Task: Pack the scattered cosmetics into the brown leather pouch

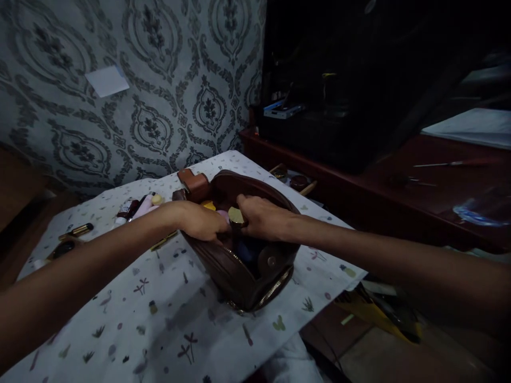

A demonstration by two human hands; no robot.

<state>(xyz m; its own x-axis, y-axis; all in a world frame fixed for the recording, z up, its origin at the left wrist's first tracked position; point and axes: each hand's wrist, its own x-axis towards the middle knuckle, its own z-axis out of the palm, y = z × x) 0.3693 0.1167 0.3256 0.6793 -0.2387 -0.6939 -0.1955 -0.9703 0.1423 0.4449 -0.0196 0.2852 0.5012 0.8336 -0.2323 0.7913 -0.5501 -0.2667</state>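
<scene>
A brown leather bag [223,260] stands unzipped on the table, with both my hands reaching into its mouth. My left hand [205,222] dips in over the near left edge, its fingertips hidden inside. Across from it, my right hand [263,217] is closed around a gold-topped container [237,215], whose lower part is out of sight. Between the hands, something pink [222,215] and a yellow item [208,205] show inside the bag. The dark interior hides the other contents.
A patterned white cloth [159,319] covers the table. Small bottles and tubes [139,206] lie left of the bag, near a gold and black tube [76,231]. A dark red cabinet [343,194] borders the right side, with a large black screen [339,80] above.
</scene>
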